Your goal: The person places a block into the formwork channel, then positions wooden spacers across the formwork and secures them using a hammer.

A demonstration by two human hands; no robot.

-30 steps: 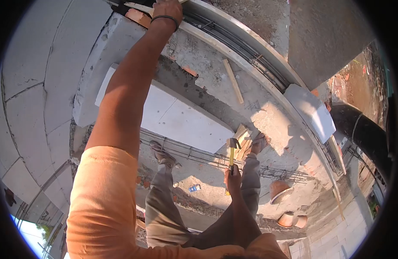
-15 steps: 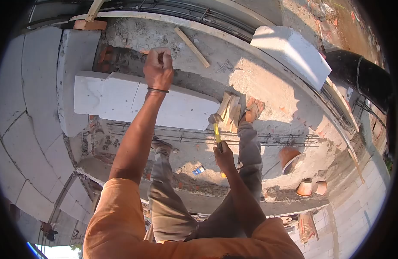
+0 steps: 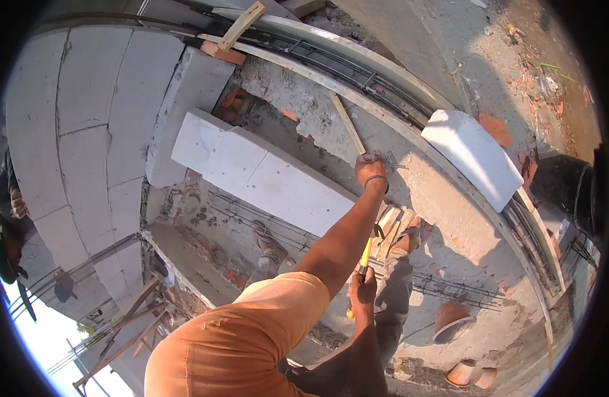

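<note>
My left hand [image 3: 370, 169] is down at the far end of a thin wooden strip [image 3: 347, 123], fingers curled beside a small pile of nails [image 3: 392, 163]. What its fingertips hold, if anything, is hidden. In my right hand [image 3: 363, 291] is a hammer [image 3: 366, 255], gripped by its yellow and black handle with the head up. Just beyond the hammer head, short wooden pieces [image 3: 386, 225] lie near my foot. A row of white blocks [image 3: 265, 169] runs to the left of my left forearm.
A loose white block [image 3: 473, 159] rests on the curved formwork edge over steel bars [image 3: 526, 228]. Thin rebar [image 3: 450, 289] crosses the floor by my legs. Terracotta pots [image 3: 452, 319] stand at lower right. At far left another person's hand [image 3: 18, 204] shows beside the block wall [image 3: 86, 159].
My left hand has swung right and down from above the white blocks to the nails. The hammer stays in my right hand. The view has turned and shifted.
</note>
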